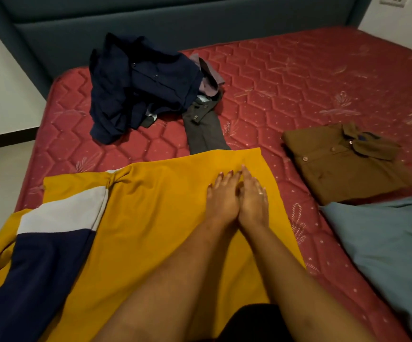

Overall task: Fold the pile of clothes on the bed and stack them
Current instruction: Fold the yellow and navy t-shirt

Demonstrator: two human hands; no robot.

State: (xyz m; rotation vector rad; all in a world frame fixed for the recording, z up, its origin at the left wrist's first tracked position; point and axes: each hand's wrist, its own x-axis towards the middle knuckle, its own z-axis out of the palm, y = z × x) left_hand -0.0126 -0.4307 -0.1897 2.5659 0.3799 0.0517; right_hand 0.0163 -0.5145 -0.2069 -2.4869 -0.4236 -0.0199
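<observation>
Yellow garment (pixel 165 230): is lying spread flat on the near part of the bed (pixel 298 77), its long axis running from the person toward the headboard (pixel 175 23) and its straight far edge facing the headboard. Its white-and-navy sleeve (pixel 59 218) is stretching out to the left and back toward the near edge. Left hand (pixel 222 198) and right hand (pixel 253 199): are lying side by side, touching, palms down on the garment's far right part. The fingers (pixel 248 175) are extending straight toward the headboard, released, grasping nothing, their tips resting just short of the far edge. Pile of clothes (pixel 138 87): mostly navy, is sitting crumpled at the far left near the headboard. Grey garment (pixel 205 129): is trailing from the pile down to the yellow garment's far edge. Brown shirt (pixel 340 164): folded, is lying to the right, apart from the yellow garment. Blue-grey garment (pixel 385 243): is lying at the near right, just beside the brown shirt.
</observation>
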